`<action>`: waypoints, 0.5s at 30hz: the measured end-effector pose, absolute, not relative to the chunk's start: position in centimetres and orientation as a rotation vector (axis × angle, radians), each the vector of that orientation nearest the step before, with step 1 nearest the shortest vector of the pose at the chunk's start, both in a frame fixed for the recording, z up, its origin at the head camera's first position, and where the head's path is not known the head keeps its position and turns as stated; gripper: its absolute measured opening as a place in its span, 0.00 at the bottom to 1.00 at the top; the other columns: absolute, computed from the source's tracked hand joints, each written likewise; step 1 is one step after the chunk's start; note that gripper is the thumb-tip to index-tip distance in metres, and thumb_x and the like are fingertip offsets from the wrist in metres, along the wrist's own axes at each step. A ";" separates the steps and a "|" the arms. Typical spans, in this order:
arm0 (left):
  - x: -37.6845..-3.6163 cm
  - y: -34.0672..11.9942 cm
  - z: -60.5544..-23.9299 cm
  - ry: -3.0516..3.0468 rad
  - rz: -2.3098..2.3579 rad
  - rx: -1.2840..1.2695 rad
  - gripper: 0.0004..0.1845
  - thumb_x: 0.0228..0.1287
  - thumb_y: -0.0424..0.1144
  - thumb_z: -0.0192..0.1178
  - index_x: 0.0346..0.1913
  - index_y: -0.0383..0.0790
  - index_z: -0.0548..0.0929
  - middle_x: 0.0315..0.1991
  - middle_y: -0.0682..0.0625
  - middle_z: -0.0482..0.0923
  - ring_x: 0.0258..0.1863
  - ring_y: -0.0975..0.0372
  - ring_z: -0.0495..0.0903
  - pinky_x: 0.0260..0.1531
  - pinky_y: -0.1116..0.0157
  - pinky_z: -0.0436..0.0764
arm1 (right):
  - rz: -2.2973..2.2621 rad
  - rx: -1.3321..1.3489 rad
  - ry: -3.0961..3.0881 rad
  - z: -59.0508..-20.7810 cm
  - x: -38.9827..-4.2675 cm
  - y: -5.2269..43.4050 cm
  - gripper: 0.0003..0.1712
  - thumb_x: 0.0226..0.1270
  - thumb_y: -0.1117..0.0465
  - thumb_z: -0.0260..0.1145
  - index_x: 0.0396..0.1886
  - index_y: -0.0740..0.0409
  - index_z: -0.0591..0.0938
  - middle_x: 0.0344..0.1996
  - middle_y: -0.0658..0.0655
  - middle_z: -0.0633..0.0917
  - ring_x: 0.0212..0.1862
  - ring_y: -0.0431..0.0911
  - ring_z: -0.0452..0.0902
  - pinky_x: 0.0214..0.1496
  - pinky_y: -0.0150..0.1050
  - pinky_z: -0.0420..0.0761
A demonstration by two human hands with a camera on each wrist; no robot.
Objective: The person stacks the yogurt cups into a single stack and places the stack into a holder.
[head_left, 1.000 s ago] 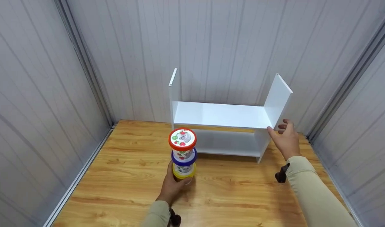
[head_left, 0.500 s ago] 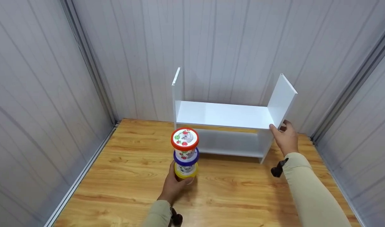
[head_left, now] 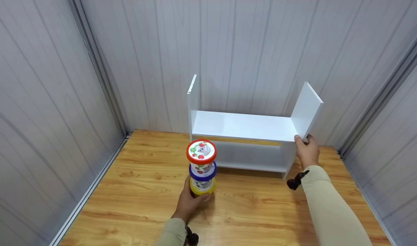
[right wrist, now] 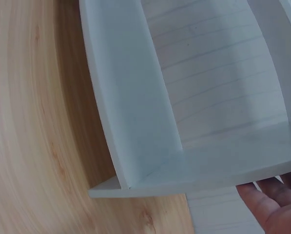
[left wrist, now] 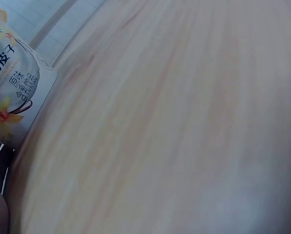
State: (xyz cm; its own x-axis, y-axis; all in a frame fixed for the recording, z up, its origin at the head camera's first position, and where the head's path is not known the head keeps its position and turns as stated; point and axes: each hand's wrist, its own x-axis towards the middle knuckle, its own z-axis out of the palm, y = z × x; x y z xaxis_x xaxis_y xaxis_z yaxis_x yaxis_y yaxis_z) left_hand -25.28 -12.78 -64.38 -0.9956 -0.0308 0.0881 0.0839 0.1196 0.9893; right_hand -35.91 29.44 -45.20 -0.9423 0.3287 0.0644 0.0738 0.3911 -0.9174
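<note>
Smooth glossy white shelf (head_left: 242,126); grained wooden table (head_left: 133,191); plastic cups (head_left: 201,167).

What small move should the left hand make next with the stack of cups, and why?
Probably lift the stack of three cups toward the upper board of the white shelf. The left hand grips the bottom yellow-rimmed cup, the right hand holds the shelf's right side panel, and that board is bare.

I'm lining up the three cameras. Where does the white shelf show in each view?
Head: shelf at centre right, against the back wall, right hand on its right front corner.
Left wrist: not in it.
Right wrist: shelf fills the upper right, fingers at bottom right.
Shared landmark: the wooden table.
</note>
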 end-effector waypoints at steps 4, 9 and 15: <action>-25.1 -12.7 -64.1 -2.269 -2.025 -0.070 0.60 0.49 0.52 0.80 0.80 0.58 0.52 0.70 0.46 0.70 0.68 0.50 0.70 0.71 0.45 0.64 | 1.604 -0.385 -2.415 -45.1 -36.0 29.3 0.45 0.76 0.39 0.51 0.82 0.58 0.53 0.73 0.70 0.65 0.71 0.61 0.66 0.64 0.53 0.75; -25.2 -12.8 -64.0 -2.312 -2.008 -0.046 0.60 0.47 0.55 0.80 0.80 0.61 0.52 0.70 0.49 0.69 0.69 0.51 0.69 0.72 0.45 0.62 | 1.618 -0.399 -2.413 -45.1 -36.2 29.1 0.44 0.77 0.39 0.50 0.82 0.58 0.53 0.73 0.70 0.65 0.71 0.61 0.65 0.65 0.54 0.75; -25.4 -12.2 -63.6 -2.327 -2.026 -0.082 0.60 0.47 0.51 0.81 0.80 0.60 0.52 0.70 0.49 0.69 0.69 0.50 0.68 0.72 0.44 0.62 | 1.606 -0.388 -2.395 -45.3 -36.1 28.8 0.43 0.77 0.39 0.50 0.81 0.58 0.56 0.71 0.70 0.68 0.68 0.61 0.68 0.62 0.53 0.76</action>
State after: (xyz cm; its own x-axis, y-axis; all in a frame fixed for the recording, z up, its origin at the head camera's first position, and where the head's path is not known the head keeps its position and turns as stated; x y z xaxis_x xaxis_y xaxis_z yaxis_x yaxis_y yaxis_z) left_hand -25.44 -12.18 -63.63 -0.9971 0.0035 0.0763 0.0761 0.1376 0.9876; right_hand -36.12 28.81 -45.31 -0.9382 0.3434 0.0438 0.0897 0.3635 -0.9272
